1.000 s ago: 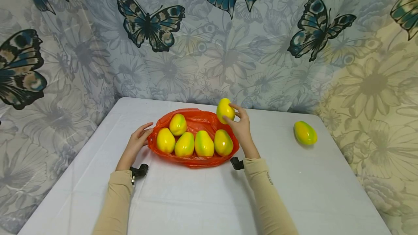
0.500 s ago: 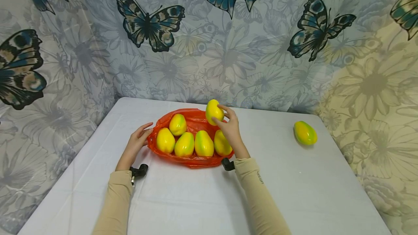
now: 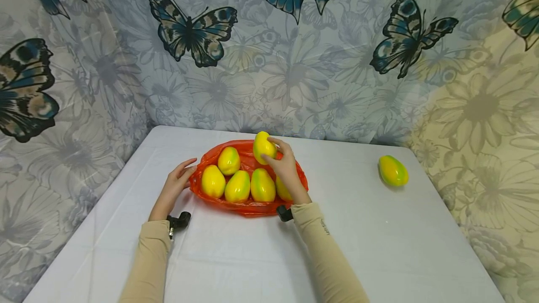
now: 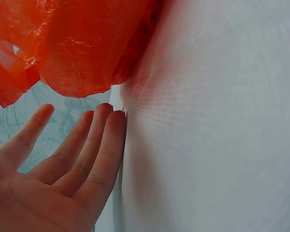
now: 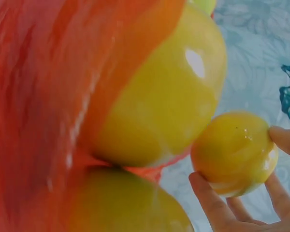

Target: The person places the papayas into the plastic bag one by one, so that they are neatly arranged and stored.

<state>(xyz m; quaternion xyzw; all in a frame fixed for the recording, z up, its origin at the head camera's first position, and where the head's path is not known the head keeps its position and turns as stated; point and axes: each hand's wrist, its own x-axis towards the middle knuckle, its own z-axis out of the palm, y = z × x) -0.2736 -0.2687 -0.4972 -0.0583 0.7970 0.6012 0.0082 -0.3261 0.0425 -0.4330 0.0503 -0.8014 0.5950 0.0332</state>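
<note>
A red plastic bag lies spread open on the table with several glossy yellow-green mangoes inside. My right hand pinches another mango between thumb and fingers, above the bag's back right part. In the right wrist view this held mango sits at the fingertips, beyond two mangoes in the bag. My left hand stays at the bag's left edge, fingers nearly straight. The left wrist view has that hand just beside the red plastic; whether its thumb touches is hidden.
A single mango lies on the right side of the white-covered table. Behind the table hangs a floral cloth with printed butterflies. Each wrist carries a small black camera.
My right hand has carried its mango leftward and slightly down, from the bag's right edge to over its back middle, now partly covering the rightmost mango. The left hand has stayed put.
</note>
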